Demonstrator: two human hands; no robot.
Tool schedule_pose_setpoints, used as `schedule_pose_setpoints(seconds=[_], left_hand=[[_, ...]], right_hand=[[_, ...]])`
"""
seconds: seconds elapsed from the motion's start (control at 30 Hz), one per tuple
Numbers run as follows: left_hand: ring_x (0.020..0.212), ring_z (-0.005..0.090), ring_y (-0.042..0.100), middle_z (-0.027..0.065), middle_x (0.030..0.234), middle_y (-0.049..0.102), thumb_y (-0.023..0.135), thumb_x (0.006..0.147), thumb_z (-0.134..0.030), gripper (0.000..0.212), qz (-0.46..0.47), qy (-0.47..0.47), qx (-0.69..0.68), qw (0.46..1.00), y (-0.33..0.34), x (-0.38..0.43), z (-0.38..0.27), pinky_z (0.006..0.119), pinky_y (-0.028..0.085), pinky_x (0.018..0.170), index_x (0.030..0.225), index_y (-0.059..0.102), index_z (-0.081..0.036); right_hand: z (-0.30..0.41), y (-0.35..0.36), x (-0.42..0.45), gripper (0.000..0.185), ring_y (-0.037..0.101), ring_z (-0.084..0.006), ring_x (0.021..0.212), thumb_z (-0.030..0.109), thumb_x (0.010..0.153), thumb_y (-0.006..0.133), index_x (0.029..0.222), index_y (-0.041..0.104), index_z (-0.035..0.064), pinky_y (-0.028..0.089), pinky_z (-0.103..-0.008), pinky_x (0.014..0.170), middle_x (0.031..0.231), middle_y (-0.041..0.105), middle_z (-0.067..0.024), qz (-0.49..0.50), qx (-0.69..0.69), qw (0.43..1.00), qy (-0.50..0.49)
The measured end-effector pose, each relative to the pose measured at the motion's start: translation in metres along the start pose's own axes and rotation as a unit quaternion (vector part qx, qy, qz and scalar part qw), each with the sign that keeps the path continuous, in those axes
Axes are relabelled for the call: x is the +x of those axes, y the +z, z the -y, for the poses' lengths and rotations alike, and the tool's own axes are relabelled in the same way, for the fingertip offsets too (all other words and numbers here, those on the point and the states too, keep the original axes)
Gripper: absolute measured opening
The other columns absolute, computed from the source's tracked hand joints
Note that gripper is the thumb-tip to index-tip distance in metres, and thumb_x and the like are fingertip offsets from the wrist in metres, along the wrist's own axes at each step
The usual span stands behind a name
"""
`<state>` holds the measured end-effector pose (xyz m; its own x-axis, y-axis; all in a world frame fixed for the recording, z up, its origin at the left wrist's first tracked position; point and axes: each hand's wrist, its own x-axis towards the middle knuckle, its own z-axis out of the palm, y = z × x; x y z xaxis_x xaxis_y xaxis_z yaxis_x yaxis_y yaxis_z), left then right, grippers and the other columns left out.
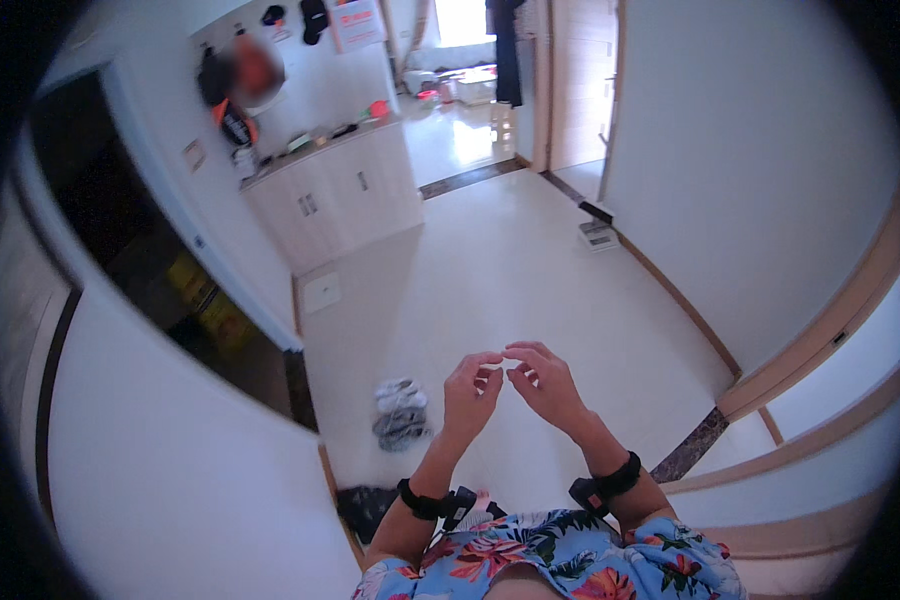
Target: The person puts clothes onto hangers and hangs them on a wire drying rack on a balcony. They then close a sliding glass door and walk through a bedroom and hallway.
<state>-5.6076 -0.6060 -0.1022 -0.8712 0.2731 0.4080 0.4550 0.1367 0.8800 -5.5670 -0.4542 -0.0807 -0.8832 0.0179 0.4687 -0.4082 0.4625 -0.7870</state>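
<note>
My left hand (472, 391) and my right hand (543, 380) are raised in front of me over the pale floor. Their fingers are curved, and the fingertips of the two hands meet or nearly meet. Nothing shows in either hand, and a gap is left between fingers and thumb on each. Each forearm wears a black strap with a small black device. Below and left of my left hand, white shoes (400, 394) and grey shoes (401, 429) stand on the floor.
A low cabinet (337, 199) with small items on top stands ahead left, beneath hanging bags and caps. A dark doorway (157, 225) opens on the left. By the right wall lies a white scale-like object (598, 236). A wooden door (581, 82) stands beyond it.
</note>
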Motion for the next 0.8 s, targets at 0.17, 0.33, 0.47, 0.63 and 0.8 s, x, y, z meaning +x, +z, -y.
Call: schedule_pose_setpoints(seconds=[0.17, 0.33, 0.47, 0.63, 0.8], left_hand=[[0.074, 0.0147, 0.067, 0.0080, 0.096, 0.065, 0.060, 0.087, -0.001, 0.018, 0.077, 0.016, -0.033, 0.996, 0.045, 0.140, 0.052, 0.025, 0.054, 0.063, 0.105, 0.059, -0.002], [0.073, 0.0154, 0.067, 0.0088, 0.097, 0.065, 0.061, 0.085, -0.002, 0.018, 0.116, 0.023, -0.030, 0.993, 0.101, 0.272, 0.126, 0.025, 0.053, 0.060, 0.103, 0.060, -0.003], [0.072, 0.0160, 0.067, 0.0090, 0.097, 0.065, 0.061, 0.085, -0.001, 0.018, 0.094, 0.038, -0.001, 0.995, 0.119, 0.384, 0.172, 0.025, 0.053, 0.060, 0.103, 0.060, -0.002], [0.075, 0.0150, 0.067, 0.0087, 0.096, 0.065, 0.060, 0.086, -0.001, 0.018, 0.064, 0.029, 0.035, 0.997, 0.129, 0.532, 0.223, 0.025, 0.054, 0.063, 0.104, 0.059, -0.001], [0.077, 0.0141, 0.067, 0.0083, 0.096, 0.065, 0.059, 0.087, -0.001, 0.015, 0.032, -0.033, 0.051, 0.998, 0.125, 0.645, 0.284, 0.026, 0.055, 0.063, 0.102, 0.060, -0.001]], right_hand=[[-0.072, -0.033, 0.097, 0.026, 0.065, -0.0204, 0.079, 0.003, 0.085, 0.060, 0.111, 0.059, 0.0040, 0.055, -0.0291, 0.065, 0.114, 0.058, -0.0134, -0.059, -0.033, 0.995, 0.070], [-0.185, -0.065, 0.204, 0.026, 0.065, -0.0204, 0.079, 0.005, 0.085, 0.061, 0.110, 0.060, 0.0045, 0.055, -0.0298, 0.065, 0.114, 0.058, -0.0128, -0.088, -0.048, 0.988, 0.115], [-0.261, -0.076, 0.312, 0.025, 0.065, -0.0218, 0.078, 0.006, 0.085, 0.061, 0.110, 0.060, 0.0047, 0.054, -0.0309, 0.066, 0.112, 0.059, -0.0134, -0.065, -0.019, 0.995, 0.077], [-0.343, -0.080, 0.464, 0.025, 0.064, -0.0251, 0.078, 0.006, 0.085, 0.060, 0.110, 0.060, 0.0055, 0.054, -0.0314, 0.066, 0.109, 0.060, -0.0140, -0.023, 0.013, 0.995, 0.092], [-0.422, -0.063, 0.582, 0.024, 0.064, -0.0261, 0.078, 0.006, 0.085, 0.059, 0.109, 0.060, 0.0052, 0.054, -0.0326, 0.066, 0.107, 0.060, -0.0138, 0.030, 0.055, 0.995, 0.071]])
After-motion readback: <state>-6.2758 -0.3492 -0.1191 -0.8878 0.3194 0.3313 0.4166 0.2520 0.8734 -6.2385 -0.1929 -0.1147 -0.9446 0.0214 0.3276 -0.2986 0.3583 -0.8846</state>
